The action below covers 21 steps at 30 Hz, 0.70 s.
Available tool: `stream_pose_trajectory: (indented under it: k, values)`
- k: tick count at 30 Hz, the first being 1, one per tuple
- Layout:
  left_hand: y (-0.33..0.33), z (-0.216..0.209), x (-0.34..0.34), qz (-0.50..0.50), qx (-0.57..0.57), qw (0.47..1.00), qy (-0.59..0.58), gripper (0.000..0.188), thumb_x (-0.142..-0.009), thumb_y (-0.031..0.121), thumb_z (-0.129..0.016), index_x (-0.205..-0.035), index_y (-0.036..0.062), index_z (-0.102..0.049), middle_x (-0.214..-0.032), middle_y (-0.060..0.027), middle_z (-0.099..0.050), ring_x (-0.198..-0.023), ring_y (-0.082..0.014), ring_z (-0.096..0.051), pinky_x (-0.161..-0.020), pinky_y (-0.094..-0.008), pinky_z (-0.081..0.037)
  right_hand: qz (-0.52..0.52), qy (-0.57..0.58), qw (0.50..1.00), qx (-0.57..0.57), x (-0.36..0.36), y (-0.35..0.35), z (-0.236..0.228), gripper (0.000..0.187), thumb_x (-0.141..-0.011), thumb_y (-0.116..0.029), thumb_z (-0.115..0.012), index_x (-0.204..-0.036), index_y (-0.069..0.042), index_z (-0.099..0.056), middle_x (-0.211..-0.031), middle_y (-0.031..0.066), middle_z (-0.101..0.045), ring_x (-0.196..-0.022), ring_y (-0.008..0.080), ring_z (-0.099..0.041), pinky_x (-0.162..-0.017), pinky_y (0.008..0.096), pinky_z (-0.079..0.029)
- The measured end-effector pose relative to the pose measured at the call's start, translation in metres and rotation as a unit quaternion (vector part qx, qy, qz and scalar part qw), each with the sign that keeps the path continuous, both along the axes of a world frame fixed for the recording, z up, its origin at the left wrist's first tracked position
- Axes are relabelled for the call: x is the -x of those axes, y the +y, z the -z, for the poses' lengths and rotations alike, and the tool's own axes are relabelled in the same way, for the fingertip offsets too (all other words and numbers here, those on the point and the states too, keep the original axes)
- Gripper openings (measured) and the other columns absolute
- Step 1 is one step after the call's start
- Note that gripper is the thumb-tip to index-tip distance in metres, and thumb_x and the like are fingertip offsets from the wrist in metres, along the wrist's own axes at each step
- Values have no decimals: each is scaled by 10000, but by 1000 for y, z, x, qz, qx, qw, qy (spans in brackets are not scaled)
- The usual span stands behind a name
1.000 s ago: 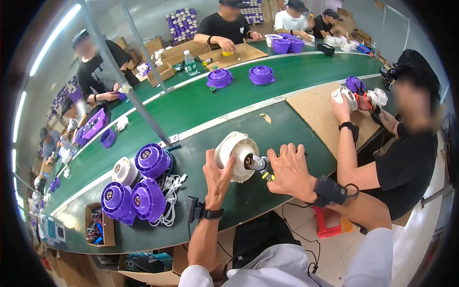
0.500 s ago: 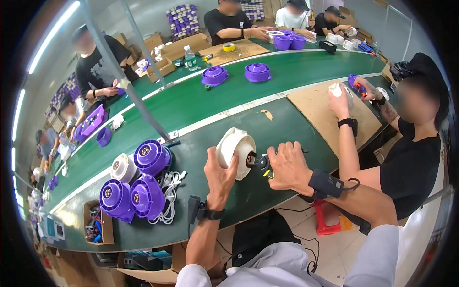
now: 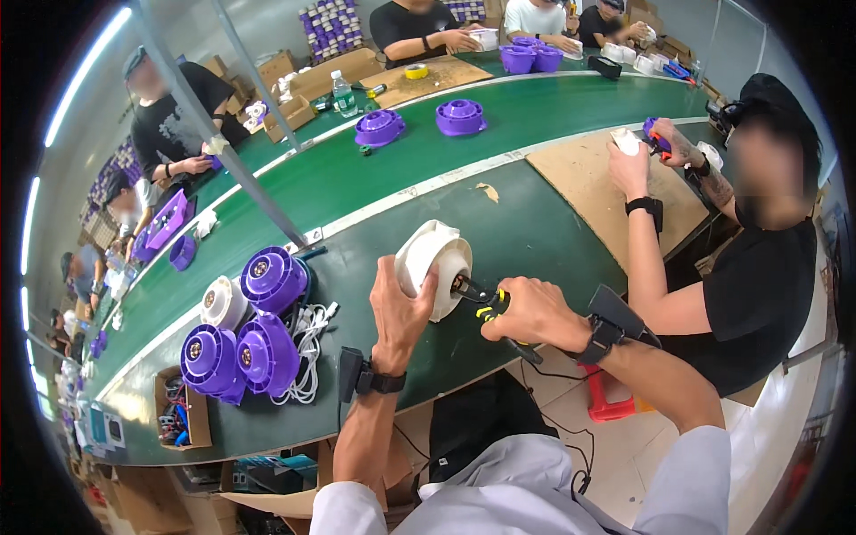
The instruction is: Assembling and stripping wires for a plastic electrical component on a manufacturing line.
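My left hand (image 3: 403, 303) grips a round white plastic housing (image 3: 423, 259) from its left side, thumb across the front, tilted up above the green table. In my right hand (image 3: 538, 312) are black pliers with yellow on the handles (image 3: 489, 306), the fingers wrapped round them. Their jaws reach into the dark round opening of the housing, where a copper-coloured part (image 3: 458, 283) shows; whether they grip it I cannot tell. To the left stand several purple housings (image 3: 267, 352) and another white housing (image 3: 223, 303), with a bundle of white cable (image 3: 312, 343) beside them.
A small cardboard box of parts (image 3: 183, 415) sits at the near left edge. A metal post (image 3: 241, 178) rises behind the purple housings. Two more purple housings (image 3: 461, 116) lie on the green belt (image 3: 357, 187). At right, a co-worker (image 3: 758, 259) works over a brown board (image 3: 580, 178).
The pliers have turned and now point into the housing's opening, handles toward the lower right. My right hand has rolled and lowered a little. The whole view has shifted slightly.
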<state>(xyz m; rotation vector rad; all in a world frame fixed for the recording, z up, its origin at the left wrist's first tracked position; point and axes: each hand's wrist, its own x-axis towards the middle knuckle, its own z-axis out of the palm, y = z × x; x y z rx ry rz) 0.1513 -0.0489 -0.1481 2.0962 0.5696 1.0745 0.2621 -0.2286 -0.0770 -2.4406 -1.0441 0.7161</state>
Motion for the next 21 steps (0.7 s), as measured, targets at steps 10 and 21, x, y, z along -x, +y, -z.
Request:
stream_pose_trajectory:
  k: [10,21]
  values:
    - [-2,-4,2,45,22,999,18,399,-848,239,-761,-978,-16,-484,-865,-242,-635,-757,-357,-661,-660,-411,-520,-85,-429,893,-107,7,-12,41,463,-551,-294,-716,-882,-1,-579,-715,170,-543,-669,308,-537,-632,414,-361]
    - [31,7,17,3,12,1000,9,406,-859,281,-754,-1003,-13,-515,-829,-240,-659,-739,-305,-682,-635,-397,-519,30,321,939,-121,2,-43,43,314,-641,-229,-734,-821,23,-683,-715,89,-682,-641,197,-627,-621,316,-482]
